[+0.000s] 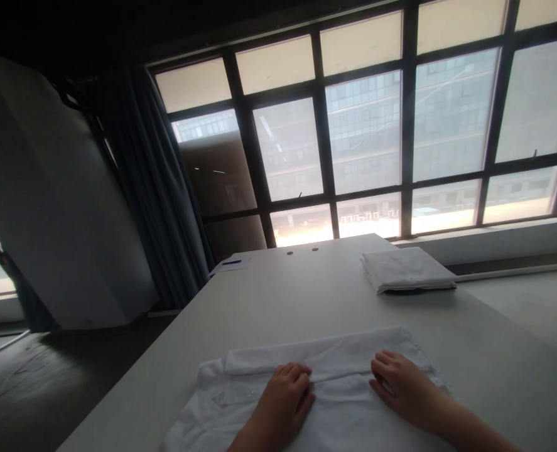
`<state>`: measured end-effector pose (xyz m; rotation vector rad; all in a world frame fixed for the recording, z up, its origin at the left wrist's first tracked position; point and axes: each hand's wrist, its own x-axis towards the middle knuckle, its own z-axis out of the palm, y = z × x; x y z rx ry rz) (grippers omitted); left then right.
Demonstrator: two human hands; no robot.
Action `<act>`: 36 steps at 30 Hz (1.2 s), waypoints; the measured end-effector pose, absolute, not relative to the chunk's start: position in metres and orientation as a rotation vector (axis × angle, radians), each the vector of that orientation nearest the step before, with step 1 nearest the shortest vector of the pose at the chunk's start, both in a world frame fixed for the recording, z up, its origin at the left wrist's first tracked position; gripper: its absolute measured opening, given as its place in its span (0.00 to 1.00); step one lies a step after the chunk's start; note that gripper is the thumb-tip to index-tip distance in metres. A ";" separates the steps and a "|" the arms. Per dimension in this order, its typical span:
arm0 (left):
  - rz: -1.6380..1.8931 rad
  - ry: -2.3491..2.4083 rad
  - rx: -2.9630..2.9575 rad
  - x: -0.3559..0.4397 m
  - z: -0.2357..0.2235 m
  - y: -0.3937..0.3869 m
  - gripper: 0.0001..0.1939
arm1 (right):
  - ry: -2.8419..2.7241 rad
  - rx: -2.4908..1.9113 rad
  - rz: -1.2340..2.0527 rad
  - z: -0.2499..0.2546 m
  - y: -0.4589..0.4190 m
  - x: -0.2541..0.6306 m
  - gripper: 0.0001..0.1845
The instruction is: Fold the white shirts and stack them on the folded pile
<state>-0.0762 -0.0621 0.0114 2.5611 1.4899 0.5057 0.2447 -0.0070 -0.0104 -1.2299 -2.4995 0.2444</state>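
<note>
A white garment (pixel 344 411) lies partly folded on the table right in front of me, with a long crease running across its middle. My left hand (pixel 285 402) rests on it just left of centre, fingers curled down on the fabric at the crease, thumb lower. On the right side, my right hand (pixel 403 389) has its fingertips bent in and closed on the same fold, palm facing inward. Both hands touch the garment; the fabric under the fingers is hidden. Its near part runs out of the bottom of the view.
A folded stack of white cloth (pixel 407 267) with a dark layer underneath sits at the right of the white table (pixel 297 301). Paper with a blue pen (pixel 232 262) lies at the far left edge. Beyond are windows (pixel 363 132) and a blue curtain (pixel 158 182).
</note>
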 end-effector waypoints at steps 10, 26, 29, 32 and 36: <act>0.532 1.536 2.498 -0.073 0.011 -0.061 0.03 | -2.515 -1.366 0.730 0.001 0.013 0.310 0.09; 0.571 1.588 2.448 -0.079 0.002 -0.051 0.04 | -2.387 -1.710 0.699 -0.010 0.037 0.358 0.09; 0.565 1.613 2.457 -0.078 0.000 -0.050 0.11 | -2.387 -1.855 0.576 -0.008 0.045 0.385 0.05; 0.522 1.635 2.522 -0.073 -0.002 -0.050 0.17 | -2.344 -1.903 0.202 -0.001 0.046 0.383 0.05; 0.468 1.637 2.588 -0.066 -0.003 -0.050 0.13 | -2.317 -1.571 0.057 0.000 0.026 0.310 0.17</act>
